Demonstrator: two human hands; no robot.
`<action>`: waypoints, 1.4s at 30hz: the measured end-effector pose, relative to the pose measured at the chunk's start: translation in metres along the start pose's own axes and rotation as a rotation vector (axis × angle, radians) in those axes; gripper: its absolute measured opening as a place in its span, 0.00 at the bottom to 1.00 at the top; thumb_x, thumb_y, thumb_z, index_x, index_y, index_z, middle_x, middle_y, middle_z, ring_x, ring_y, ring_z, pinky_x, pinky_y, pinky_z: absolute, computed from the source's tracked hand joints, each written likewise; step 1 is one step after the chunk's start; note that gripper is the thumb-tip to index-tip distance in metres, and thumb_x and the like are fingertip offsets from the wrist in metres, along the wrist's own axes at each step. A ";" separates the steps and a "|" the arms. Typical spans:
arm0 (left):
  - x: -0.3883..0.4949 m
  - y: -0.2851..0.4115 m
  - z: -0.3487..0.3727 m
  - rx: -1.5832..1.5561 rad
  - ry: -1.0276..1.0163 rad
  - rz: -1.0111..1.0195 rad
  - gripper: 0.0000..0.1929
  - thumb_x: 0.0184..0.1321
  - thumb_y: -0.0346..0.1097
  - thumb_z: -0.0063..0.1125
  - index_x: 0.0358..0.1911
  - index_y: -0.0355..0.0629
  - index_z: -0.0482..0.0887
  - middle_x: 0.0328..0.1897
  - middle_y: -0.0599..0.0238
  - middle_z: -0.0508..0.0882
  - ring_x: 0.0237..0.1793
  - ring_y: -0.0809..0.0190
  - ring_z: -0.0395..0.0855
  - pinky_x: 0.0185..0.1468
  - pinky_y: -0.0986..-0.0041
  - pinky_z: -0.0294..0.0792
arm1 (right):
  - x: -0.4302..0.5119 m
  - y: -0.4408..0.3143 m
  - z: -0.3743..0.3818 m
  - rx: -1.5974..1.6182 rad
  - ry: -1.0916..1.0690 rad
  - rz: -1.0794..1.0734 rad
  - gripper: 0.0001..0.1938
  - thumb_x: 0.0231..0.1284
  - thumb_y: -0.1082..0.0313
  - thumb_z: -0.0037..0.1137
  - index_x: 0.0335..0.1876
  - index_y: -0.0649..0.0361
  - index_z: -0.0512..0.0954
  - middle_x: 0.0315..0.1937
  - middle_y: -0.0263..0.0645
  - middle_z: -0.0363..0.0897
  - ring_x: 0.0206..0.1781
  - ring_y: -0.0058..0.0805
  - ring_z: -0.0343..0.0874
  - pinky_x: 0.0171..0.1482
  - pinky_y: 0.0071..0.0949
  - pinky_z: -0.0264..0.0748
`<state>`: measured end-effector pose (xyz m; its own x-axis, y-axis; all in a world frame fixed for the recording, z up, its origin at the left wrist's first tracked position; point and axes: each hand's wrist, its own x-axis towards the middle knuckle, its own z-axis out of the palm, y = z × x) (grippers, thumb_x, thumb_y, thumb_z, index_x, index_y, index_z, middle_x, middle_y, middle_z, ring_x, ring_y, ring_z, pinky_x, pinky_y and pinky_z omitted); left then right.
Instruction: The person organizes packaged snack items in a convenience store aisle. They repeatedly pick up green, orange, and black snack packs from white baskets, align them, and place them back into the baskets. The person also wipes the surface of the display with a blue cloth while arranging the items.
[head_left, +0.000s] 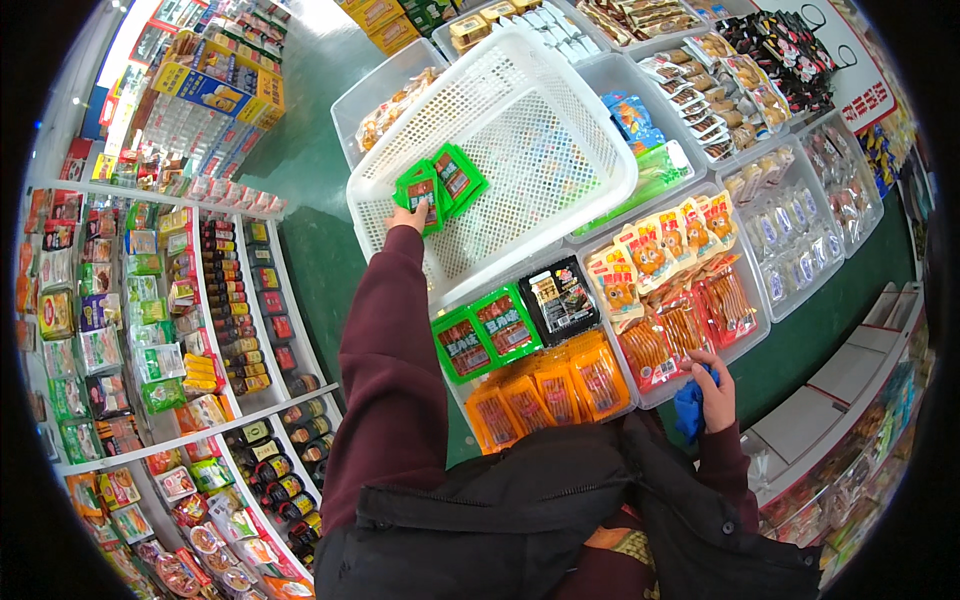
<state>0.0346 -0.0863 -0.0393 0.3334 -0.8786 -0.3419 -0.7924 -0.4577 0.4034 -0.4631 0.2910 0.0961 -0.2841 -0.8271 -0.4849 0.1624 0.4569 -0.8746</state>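
Observation:
My left hand (409, 218) grips green snack packets (420, 196) at the near left part of a white perforated plastic basket (491, 264). More green packets (455, 178) lie right beside them in the basket. The basket rests tilted across several clear plastic bins. My right hand (714, 394) is closed around a crumpled blue cloth (688, 409), near the front edge of a bin of red-brown snack packets (645, 352). Below the basket, a bin holds green packs (506, 322), a black pack (560, 300) and orange packets (551, 390).
Bear-printed packets (649, 251) fill the back of the right-hand bin. Further bins of wrapped snacks (791, 221) stand to the right and beyond. Stocked shelves (139, 457) line the left, past green floor (315, 225). A grey-topped shelf unit (795, 424) stands at the lower right.

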 end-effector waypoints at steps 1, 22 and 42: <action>0.003 0.005 0.007 0.029 0.021 -0.086 0.46 0.53 0.68 0.56 0.68 0.40 0.64 0.66 0.31 0.66 0.69 0.33 0.60 0.72 0.52 0.54 | 0.001 0.000 -0.001 -0.003 0.004 0.005 0.13 0.66 0.69 0.53 0.52 0.65 0.76 0.43 0.39 0.82 0.48 0.23 0.78 0.53 0.22 0.70; 0.043 0.008 0.037 -0.409 -0.002 -0.010 0.61 0.40 0.78 0.61 0.61 0.20 0.66 0.63 0.30 0.70 0.63 0.42 0.72 0.66 0.61 0.63 | 0.018 0.012 0.002 0.024 -0.010 0.106 0.13 0.66 0.71 0.54 0.53 0.65 0.76 0.43 0.38 0.82 0.48 0.21 0.78 0.53 0.21 0.71; -0.018 0.026 -0.001 -1.418 -0.305 -0.107 0.21 0.59 0.37 0.66 0.54 0.42 0.76 0.47 0.58 0.84 0.42 0.55 0.86 0.46 0.61 0.81 | 0.008 0.007 -0.011 0.030 0.060 0.053 0.13 0.66 0.69 0.54 0.52 0.64 0.76 0.42 0.35 0.82 0.44 0.17 0.76 0.49 0.17 0.70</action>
<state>0.0082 -0.0824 -0.0215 0.0949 -0.8527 -0.5137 0.4497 -0.4237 0.7863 -0.4746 0.2910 0.0856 -0.3301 -0.7804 -0.5310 0.2068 0.4891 -0.8473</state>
